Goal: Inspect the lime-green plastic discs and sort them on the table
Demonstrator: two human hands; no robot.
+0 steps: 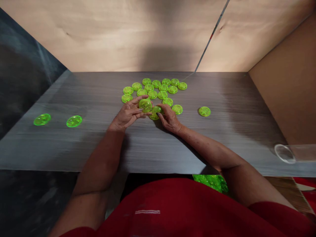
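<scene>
My left hand (pixel 128 112) grips a translucent yellow-green round plastic disc (pixel 145 105) between thumb and fingers, raised a little off the table. Close beside it, my right hand (pixel 170 119) has its thumb and fingers closed around the right side of a second disc (pixel 154 114), partly hidden by the fingers. Just beyond both hands lies a loose cluster of similar discs (pixel 152 94), flat on the grey wood-grain table (pixel 98 144). One disc (pixel 177 109) rests right by my right hand's knuckles.
Further right sits a single disc (pixel 204 111). Two greener discs (pixel 74 121) lie apart on the left. A clear plastic cylinder (pixel 285 153) lies at the right edge. Wooden panels (pixel 111 36) rise behind and to the right. Below the table's front edge, a green shiny heap (pixel 211 182) shows.
</scene>
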